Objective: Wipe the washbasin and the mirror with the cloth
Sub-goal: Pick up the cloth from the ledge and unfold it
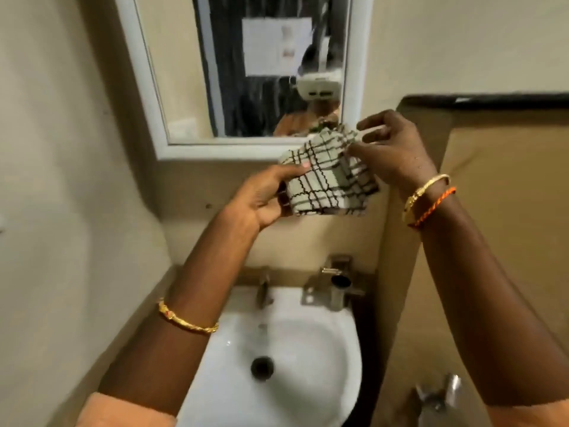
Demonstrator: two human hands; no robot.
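A checked cloth point(329, 177), pale with dark lines, is held up between both hands, just below the mirror's lower right corner. My left hand point(264, 195) grips its lower left part. My right hand point(391, 146) pinches its upper right edge. The mirror point(246, 72) in a white frame hangs on the wall above and shows streaks on its glass. The white washbasin point(308, 349) with a dark drain lies below my forearms, and part of its left rim is hidden by my left arm.
A metal tap point(264, 291) stands at the basin's back edge, with a metal holder point(335, 288) to its right. A brown partition point(492, 211) with a dark top edge rises at the right. Another metal fitting point(437, 396) sits at the lower right. Beige walls close in on the left.
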